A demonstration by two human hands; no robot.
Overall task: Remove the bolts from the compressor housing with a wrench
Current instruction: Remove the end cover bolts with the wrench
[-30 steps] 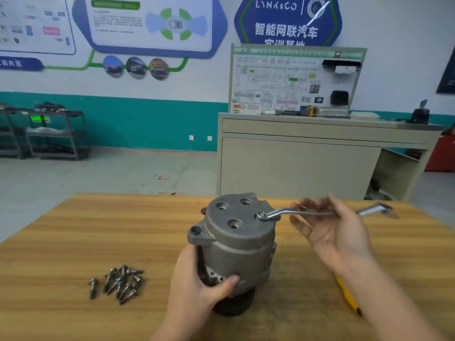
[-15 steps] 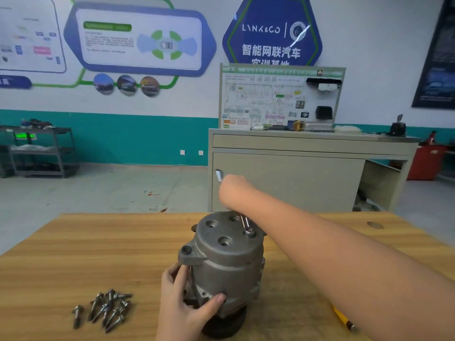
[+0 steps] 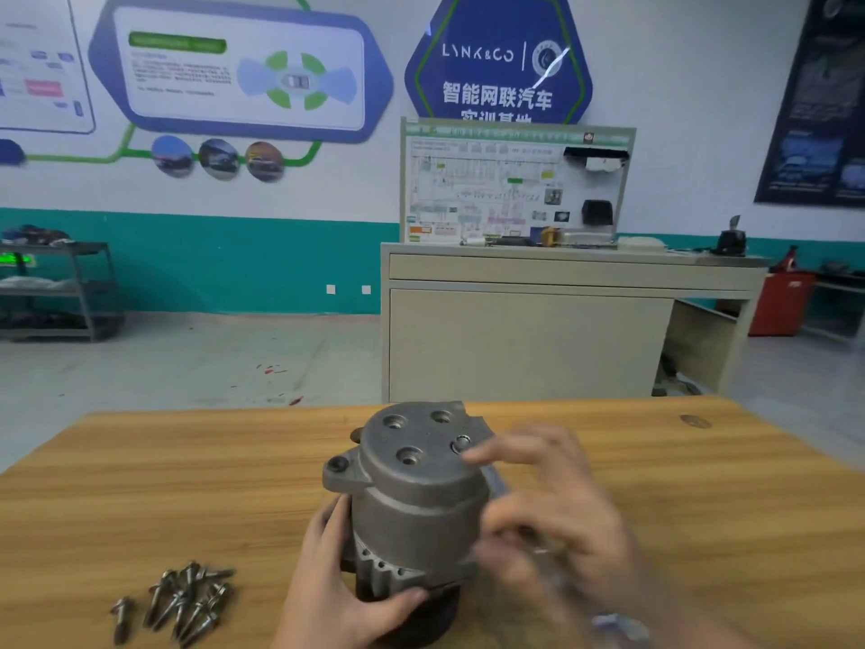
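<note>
Metal shelving rack (image 3: 70,292): stood against the teal-banded wall at far left, loaded with indistinct items.

Loose bolts (image 3: 180,599): a cluster lying on the wooden table (image 3: 140,484) at near left, heads and shanks jumbled together, one bolt set slightly apart on the left edge of the pile.

Left hand (image 3: 337,583): wrapped round the lower body of the compressor housing, thumb laid across the front near its base, fingers curled round its left side.

Compressor housing (image 3: 416,489): grey cast metal, stood upright at the near middle of the table. Three empty bolt holes are seen in its top face; a fourth position at the right of the face is occupied by a bolt head (image 3: 461,445).

Right hand (image 3: 547,503): blurred, placed just beside the right flank of the housing, one fingertip extended to the seated bolt head. The remaining fingers appear loosely bent; whether anything is pinched cannot be told.

Wrench (image 3: 618,623): a blurred metal end is visible below the right hand, near the lower edge; how it is held cannot be told.

Beige cabinet (image 3: 538,339): stood behind the table, with a wiring-diagram board (image 3: 510,185) on top.
</note>
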